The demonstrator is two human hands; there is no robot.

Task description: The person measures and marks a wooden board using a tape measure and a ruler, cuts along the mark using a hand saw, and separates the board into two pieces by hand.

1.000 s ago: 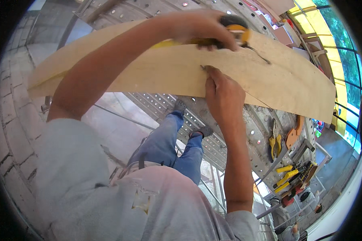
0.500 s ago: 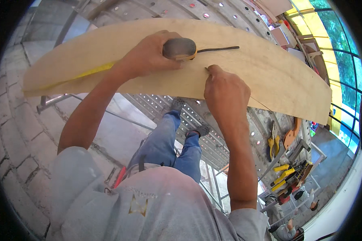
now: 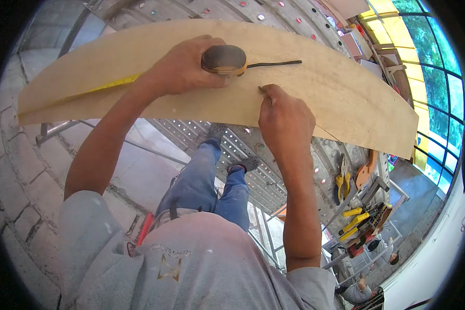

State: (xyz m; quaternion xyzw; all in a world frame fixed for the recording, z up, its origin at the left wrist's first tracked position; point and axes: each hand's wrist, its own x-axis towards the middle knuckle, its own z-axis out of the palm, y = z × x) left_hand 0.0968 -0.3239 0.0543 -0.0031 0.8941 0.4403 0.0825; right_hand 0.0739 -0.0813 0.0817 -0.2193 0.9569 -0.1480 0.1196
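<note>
Tape sits midway along the board, the left grip curled round it, likely to hold the blade straight toward the board's left end. The right grip pinches something thin, too small to identify, over the board's near half.

tape measure over board | pliers on platform, right of shoes

The left hand grips a black-and-yellow tape measure over the pale wooden board, its yellow blade running toward the board's left end. Over the board's near edge, the right hand pinches a small dark object. Pliers and an orange handle lie on the board's near side, toward its right end.
</note>
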